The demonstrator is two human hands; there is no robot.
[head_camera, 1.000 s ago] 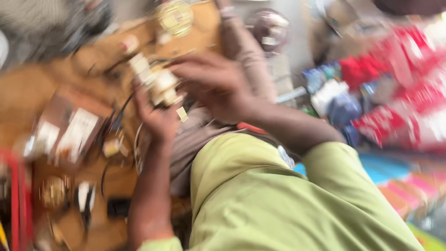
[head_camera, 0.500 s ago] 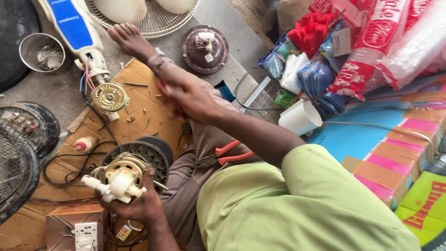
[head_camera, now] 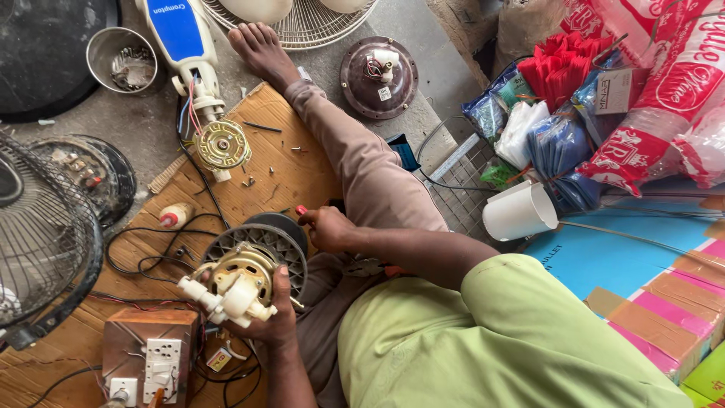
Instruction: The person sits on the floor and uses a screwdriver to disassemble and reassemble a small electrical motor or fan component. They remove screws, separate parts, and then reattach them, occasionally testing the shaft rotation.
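Our left hand point(head_camera: 272, 321) grips the fan motor point(head_camera: 236, 287) w/ shaft end up, over the cardboard's near edge; right hand point(head_camera: 328, 227) pinches a red-tipped tool point(head_camera: 301, 211), fingers clenched.

The left hand point(head_camera: 272, 317) is curled in a closed grip, palm up, forearm rising from the lower edge. The right hand point(head_camera: 328, 228) reaches forward over the thigh, fingers pinched together, its bare forearm extending from a green sleeve.
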